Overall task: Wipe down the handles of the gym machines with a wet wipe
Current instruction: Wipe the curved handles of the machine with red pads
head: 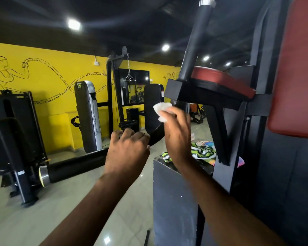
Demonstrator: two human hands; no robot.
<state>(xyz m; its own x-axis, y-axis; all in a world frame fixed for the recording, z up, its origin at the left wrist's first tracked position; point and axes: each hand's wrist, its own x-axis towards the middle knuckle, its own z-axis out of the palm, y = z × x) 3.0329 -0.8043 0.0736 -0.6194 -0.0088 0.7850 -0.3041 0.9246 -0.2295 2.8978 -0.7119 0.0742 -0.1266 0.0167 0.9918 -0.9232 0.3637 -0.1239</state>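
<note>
Fingers [169, 114] of the right hand [178, 137] pinch a crumpled white wet wipe [161, 109], which is raised just beneath the left end of a black bracket [194, 91] without clearly touching it. The left hand [128, 150] sits lower and just beside the right, its fingers bent forward over a curved black bar [78, 164]; whether they grip it cannot be told. An upright handle [196, 43] with a silver cap rises from the bracket beside a red arm pad [220, 79]. Below, a striped cloth [204, 150] lies on a dark ledge [171, 192].
</note>
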